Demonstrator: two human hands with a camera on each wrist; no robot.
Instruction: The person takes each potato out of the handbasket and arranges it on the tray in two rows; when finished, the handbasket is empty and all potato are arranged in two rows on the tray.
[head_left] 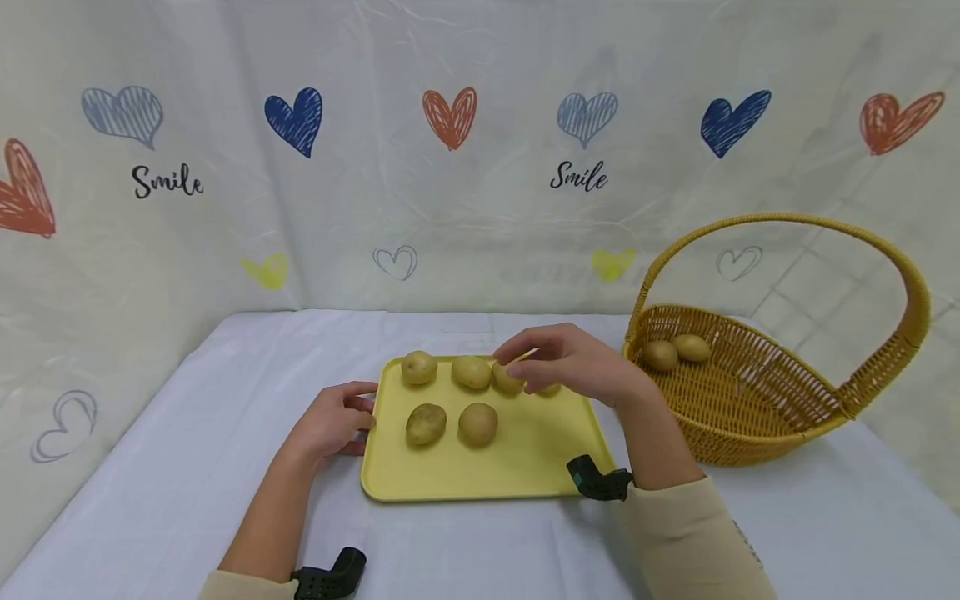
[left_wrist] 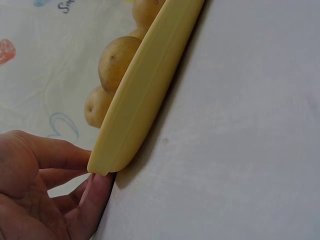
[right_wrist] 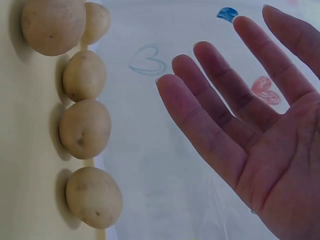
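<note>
A yellow tray [head_left: 540,454] lies on the table with several potatoes on it. At its left edge my left hand [head_left: 333,421] grips the rim; the left wrist view shows thumb and finger on either side of the tray edge [left_wrist: 135,95]. In front on the tray are two potatoes, a mottled one [head_left: 426,425] and a rounder one [head_left: 478,424]. Behind them runs a back row of potatoes [head_left: 471,372]. My right hand [head_left: 573,362] hovers over the right end of that row, partly hiding it. Its fingers are spread apart and hold nothing, as the right wrist view shows.
To the right of the tray stands a wicker basket [head_left: 757,442] with a tall arched handle [head_left: 787,218]. Two potatoes [head_left: 692,347] rest at its left end. A white cloth [head_left: 247,400] covers the table, and a heart-printed curtain [head_left: 510,200] hangs behind.
</note>
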